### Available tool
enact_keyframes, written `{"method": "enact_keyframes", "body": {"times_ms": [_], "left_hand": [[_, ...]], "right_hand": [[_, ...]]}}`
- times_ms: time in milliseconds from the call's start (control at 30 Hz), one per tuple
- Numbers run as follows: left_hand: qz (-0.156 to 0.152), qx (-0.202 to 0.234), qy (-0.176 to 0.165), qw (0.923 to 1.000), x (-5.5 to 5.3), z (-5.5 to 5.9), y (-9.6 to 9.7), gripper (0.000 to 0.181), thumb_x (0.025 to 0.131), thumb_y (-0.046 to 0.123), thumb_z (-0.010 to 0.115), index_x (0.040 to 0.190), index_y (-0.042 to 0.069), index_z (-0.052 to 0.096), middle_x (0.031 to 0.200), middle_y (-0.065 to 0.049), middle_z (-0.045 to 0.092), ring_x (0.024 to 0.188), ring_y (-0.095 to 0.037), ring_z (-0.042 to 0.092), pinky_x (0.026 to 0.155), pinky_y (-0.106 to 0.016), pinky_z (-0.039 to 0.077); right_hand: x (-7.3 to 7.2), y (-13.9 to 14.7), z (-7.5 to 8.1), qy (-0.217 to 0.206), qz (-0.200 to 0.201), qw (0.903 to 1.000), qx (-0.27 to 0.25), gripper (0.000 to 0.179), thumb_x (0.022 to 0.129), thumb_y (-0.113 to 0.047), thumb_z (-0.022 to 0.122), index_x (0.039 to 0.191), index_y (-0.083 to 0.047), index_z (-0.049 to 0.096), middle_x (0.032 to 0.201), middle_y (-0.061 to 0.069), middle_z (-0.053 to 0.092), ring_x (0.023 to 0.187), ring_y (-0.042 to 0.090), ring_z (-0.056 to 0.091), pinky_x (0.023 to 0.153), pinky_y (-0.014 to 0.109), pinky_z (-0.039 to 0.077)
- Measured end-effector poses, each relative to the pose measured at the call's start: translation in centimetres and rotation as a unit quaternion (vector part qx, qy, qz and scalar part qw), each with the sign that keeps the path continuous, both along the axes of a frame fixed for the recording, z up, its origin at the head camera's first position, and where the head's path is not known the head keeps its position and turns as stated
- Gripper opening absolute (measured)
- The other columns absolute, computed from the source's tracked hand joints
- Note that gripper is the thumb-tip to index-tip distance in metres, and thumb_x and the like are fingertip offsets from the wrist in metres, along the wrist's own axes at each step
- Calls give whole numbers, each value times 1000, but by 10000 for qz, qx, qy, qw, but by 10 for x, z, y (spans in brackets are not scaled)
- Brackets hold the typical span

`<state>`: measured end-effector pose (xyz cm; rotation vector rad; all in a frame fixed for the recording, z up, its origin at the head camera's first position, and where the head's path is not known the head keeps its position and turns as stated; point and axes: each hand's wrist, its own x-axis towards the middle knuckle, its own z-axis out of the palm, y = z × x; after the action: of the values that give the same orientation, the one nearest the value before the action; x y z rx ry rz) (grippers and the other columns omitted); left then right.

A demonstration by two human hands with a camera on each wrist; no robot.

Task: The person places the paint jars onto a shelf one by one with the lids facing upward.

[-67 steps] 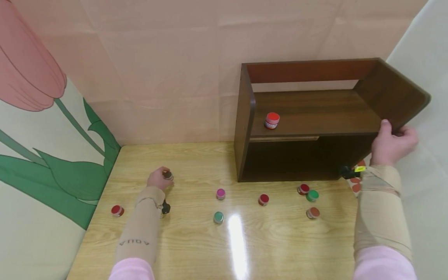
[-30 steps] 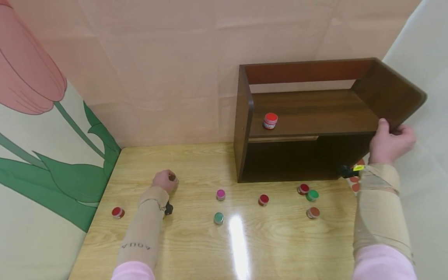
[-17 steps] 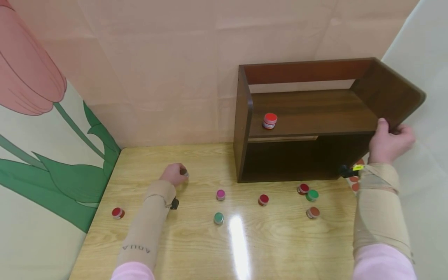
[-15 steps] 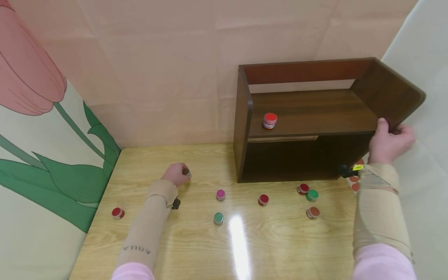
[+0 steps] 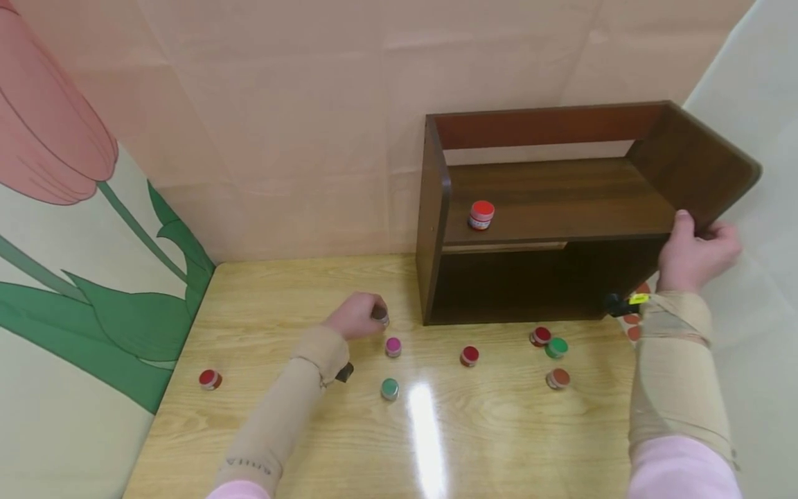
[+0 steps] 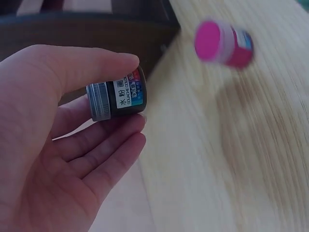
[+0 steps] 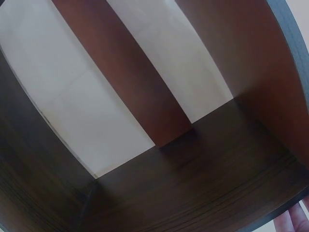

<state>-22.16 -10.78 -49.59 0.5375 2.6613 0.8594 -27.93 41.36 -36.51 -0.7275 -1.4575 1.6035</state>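
Observation:
My left hand (image 5: pixel 359 316) pinches a small dark jar of gouache paint (image 6: pixel 120 96) between thumb and fingers, its label facing the wrist camera. The hand is over the table, left of the dark wooden shelf unit (image 5: pixel 434 208). Just in front of it stands a magenta-lidded paint jar (image 5: pixel 393 346), blurred in the left wrist view. At the shelf's right side panel, my right hand (image 5: pixel 695 256) grips the front edge, thumb on the inner side. Only its fingertips (image 7: pixel 292 220) show in the right wrist view. A red-lidded jar (image 5: pixel 481 215) sits on the upper shelf board at left.
Several more jars stand on the wooden table (image 5: pixel 299 450): a red one (image 5: pixel 210 379) far left, a teal one (image 5: pixel 389 389), another red one (image 5: pixel 470 356), and on the right a dark red (image 5: pixel 540 337), a green (image 5: pixel 557 348) and an orange-brown one (image 5: pixel 557 378).
My left hand has carried the dark jar rightward across the table, from the left part to beside the magenta jar. My right hand stays on the shelf's side panel.

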Motion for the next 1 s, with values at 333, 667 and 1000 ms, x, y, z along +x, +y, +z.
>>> {"method": "enact_keyframes", "body": {"times_ms": [333,667,1000], "left_hand": [[-598,-207,307,9975,9,14,37,29,89,16,77,116,6,69,101,0,67,91,-12,62,81,-23,52],[-1173,-84,711,9905,21,43,69,23,91,15,75,112,9,69,102,2,66,89,-10,60,79,-20,50],[-1536,-84,989,9831,24,56,95,24,93,18,75,114,9,69,105,2,65,93,-10,59,80,-18,48]], "right_hand": [[-12,23,-19,181,120,9997,120,19,82,-14,83,78,-10,65,81,-1,55,80,8,50,78,20,35],[-8,24,-18,80,128,9999,46,18,83,-15,83,81,-10,65,85,-1,55,84,7,50,81,20,36],[-11,27,-21,55,110,9999,65,17,83,-16,83,80,-11,67,84,-1,56,81,7,50,79,20,36]]}}
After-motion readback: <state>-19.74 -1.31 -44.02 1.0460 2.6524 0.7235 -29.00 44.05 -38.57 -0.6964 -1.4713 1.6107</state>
